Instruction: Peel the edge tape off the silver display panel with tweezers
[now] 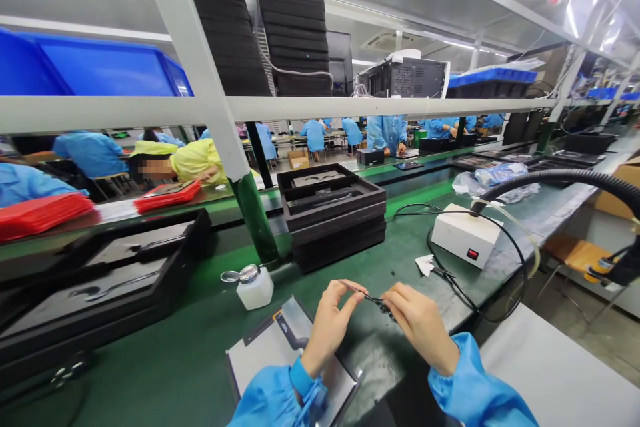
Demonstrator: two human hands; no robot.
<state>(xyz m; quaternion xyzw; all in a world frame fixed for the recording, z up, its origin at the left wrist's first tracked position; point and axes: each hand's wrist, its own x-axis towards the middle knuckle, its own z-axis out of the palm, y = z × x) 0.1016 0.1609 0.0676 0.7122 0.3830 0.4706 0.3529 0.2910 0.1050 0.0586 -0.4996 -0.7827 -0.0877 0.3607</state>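
Note:
Just above the green bench top, my left hand (333, 320) pinches one end of a thin dark strip (371, 297) between thumb and fingers. My right hand (417, 320) is closed on the other end, where small black bits (385, 308) show at the fingertips. What exactly this piece is cannot be made out. Beneath my left forearm lies a flat grey panel (260, 357) with a dark edge and a black, orange-edged patch (286, 328). Left of it stands a white dispenser bottle (255, 290), its round metal lid flipped up.
Stacked black trays (335, 233) stand ahead, with another black tray (100, 280) at the left. A white box (467, 233) with a red switch, a black hose (565, 177) and cables sit at right. A white shelf post (207, 60) rises ahead; co-workers sit beyond.

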